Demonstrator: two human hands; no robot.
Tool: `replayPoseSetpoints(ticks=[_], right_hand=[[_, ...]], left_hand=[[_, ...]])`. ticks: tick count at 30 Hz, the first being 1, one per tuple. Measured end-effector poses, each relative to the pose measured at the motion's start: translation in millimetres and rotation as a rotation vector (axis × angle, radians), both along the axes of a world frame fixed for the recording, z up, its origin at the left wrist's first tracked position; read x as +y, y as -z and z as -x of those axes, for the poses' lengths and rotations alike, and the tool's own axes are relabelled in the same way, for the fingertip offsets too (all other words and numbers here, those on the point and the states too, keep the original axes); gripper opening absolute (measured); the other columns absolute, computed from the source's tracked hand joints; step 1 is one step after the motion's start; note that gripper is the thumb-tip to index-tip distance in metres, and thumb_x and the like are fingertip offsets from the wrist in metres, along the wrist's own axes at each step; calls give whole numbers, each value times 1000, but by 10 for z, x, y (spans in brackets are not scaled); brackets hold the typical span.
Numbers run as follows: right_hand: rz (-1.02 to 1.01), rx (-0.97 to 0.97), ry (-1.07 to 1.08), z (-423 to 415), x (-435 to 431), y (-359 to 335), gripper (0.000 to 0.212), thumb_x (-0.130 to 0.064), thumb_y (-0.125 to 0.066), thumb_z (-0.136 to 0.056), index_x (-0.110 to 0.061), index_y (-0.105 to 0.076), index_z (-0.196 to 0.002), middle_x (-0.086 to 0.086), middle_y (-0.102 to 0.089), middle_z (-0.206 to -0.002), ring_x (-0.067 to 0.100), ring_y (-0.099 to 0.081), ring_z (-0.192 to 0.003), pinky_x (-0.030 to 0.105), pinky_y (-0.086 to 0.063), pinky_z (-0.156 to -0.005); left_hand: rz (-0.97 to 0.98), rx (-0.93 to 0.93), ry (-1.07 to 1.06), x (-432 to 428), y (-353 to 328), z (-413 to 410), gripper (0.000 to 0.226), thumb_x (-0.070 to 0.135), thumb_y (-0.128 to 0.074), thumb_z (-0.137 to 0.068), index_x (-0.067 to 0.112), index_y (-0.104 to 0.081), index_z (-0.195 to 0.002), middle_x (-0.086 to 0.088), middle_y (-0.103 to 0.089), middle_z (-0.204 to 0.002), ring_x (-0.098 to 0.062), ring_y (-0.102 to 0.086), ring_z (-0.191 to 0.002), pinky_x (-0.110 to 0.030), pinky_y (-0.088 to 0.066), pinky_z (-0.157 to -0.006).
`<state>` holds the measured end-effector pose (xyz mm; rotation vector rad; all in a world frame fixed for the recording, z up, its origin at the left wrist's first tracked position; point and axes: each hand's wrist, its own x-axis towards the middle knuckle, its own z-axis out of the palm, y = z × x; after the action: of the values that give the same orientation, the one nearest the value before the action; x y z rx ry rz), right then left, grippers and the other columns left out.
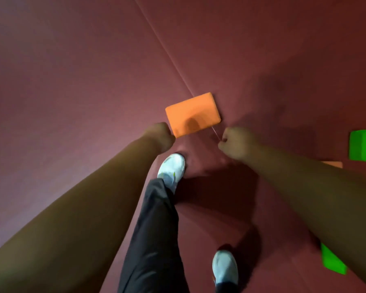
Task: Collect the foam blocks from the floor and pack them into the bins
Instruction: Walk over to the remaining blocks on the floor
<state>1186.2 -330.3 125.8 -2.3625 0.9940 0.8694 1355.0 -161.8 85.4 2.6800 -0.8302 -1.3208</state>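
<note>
An orange foam block [192, 114] lies flat on the dark red floor [72, 102], just ahead of my feet. My left hand [160, 137] hangs with its fingers curled, right beside the block's near left corner, and holds nothing. My right hand [236, 142] is curled too, a little to the right of the block's near edge and apart from it, also holding nothing. A green foam block [363, 148] sits at the right edge. Below my right forearm lies another green block [332, 261]. A sliver of a second orange block [334, 164] shows above that forearm.
My white shoes [173, 168] [225, 269] stand on the floor, the left one just short of the orange block. A thin seam [167, 51] runs diagonally across the floor mat and passes under the block. No bin is in view.
</note>
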Motion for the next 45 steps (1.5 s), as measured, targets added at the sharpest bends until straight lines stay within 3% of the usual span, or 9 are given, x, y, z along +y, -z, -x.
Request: replayPoseSetpoints(ticks=[4,11,18,23,26,32,37,41,45], right_hand=[[-21,0,90,-559,-351,739,33,-34,-59,-95,-10,-70,-115,17,-69,-121,37,-64,-113,37,-50,-89],[-44,107,221,-471,-686,1569,29,-38,-55,-95,-18,-69,-113,10,-70,-117,34,-65,-109,32,-44,-80],[-87,213,337,239,-821,1790,30,-36,-58,-92,-14,-73,-105,10,-73,-104,32,-69,-102,33,-54,-81],[-139,247,429,703,-929,1432,28,-33,-56,-92,-12,-74,-94,11,-74,-95,33,-70,-95,28,-46,-72],[-150,222,524,1014,-1014,1155,30,-35,-56,-92,-10,-73,-87,12,-73,-91,34,-70,-94,27,-41,-70],[-163,179,675,2042,-1360,864,41,-40,-58,-94,-5,-75,-106,19,-73,-112,36,-68,-108,31,-51,-84],[-188,134,697,3129,-1846,929,44,-45,-56,-97,-6,-70,-112,17,-70,-117,34,-65,-110,30,-42,-79],[-86,48,780,4165,-2274,875,72,-54,-39,-82,-13,-59,-138,17,-60,-139,37,-55,-129,39,-44,-106],[-155,126,753,5137,-2578,849,51,-33,-50,-103,-4,-52,-145,22,-53,-147,34,-51,-136,36,-39,-109]], left_hand=[[-5,-46,13,-593,921,-599,46,25,-61,-93,3,-52,-133,-22,-55,-135,-43,-56,-121,-42,-47,-92],[-128,-27,182,-1224,1906,-958,114,67,-85,-65,15,-36,-154,-12,-46,-145,-37,-44,-135,-51,-45,-108],[-159,-28,242,-1448,2118,-744,115,53,-99,-52,14,-36,-140,-14,-56,-136,-43,-53,-128,-50,-47,-101],[-225,-57,293,-1460,1743,-355,133,67,-96,-37,19,-34,-145,-14,-50,-134,-44,-52,-122,-51,-46,-88],[-215,-118,338,-1585,1368,30,121,75,-87,-48,11,-45,-141,-15,-51,-134,-42,-50,-126,-52,-49,-100],[-28,-151,373,-2322,906,1167,105,69,-88,-59,-1,-47,-125,-28,-54,-126,-49,-53,-119,-53,-48,-96],[-29,-61,388,-3084,870,2233,98,63,-89,-62,6,-39,-124,-24,-53,-127,-47,-56,-116,-49,-50,-87],[-46,-69,469,-3592,967,3377,90,52,-86,-70,4,-38,-129,-23,-51,-131,-45,-54,-119,-50,-50,-91],[-26,-258,533,-3923,1097,4295,72,33,-77,-72,0,-42,-125,-25,-53,-124,-47,-56,-112,-51,-53,-91]])
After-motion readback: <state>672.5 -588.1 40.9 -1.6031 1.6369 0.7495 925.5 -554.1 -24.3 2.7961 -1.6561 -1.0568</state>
